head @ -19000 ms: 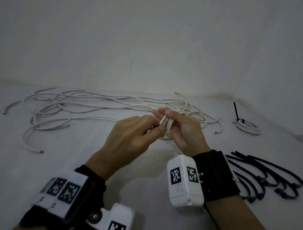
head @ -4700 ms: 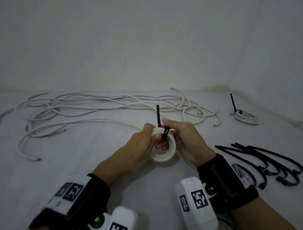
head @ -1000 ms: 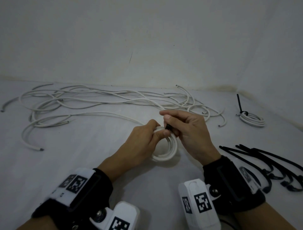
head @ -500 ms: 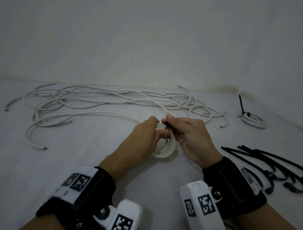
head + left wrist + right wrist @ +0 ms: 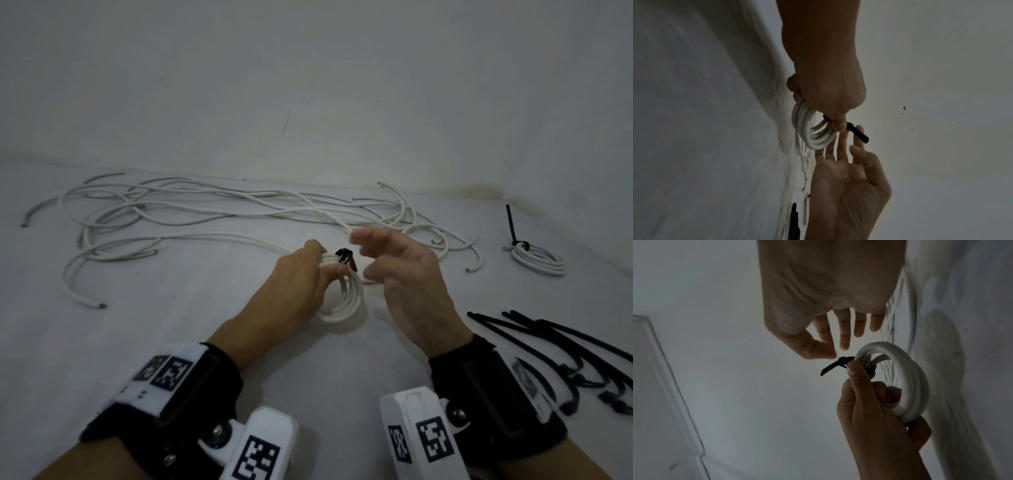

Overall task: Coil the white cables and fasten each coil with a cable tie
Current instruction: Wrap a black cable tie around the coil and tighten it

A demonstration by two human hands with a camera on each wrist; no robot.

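Loose white cables (image 5: 191,219) sprawl over the far left and middle of the desk (image 5: 137,342), several cut ends free — none of these coiled yet. Risk here: they overlap, so dragging one out could pull its neighbours along.

Left hand (image 5: 294,291) is curled round the coil (image 5: 346,298), thumb pressing the bundle just beside the black cable tie (image 5: 346,258); the coil stands on edge, its lower rim at or just above the desk. The tie wraps the top of the coil with its tail sticking out to the right. Whether it is cinched fully tight cannot be told. If it is slack, the turns could spring apart once the left hand lets go.

Right hand (image 5: 400,274) sits just right of the tie, fingers spread and relaxed, holding nothing; fingertips near the tail, not gripping it. A regrasp aimed too far along the tail might slip off the smooth strap.

Further right, a finished coil (image 5: 534,262) lies tied near the wall. Spare cable ties (image 5: 565,349) lie heaped at the right edge — crossed over one another, so lifting one may snag others.
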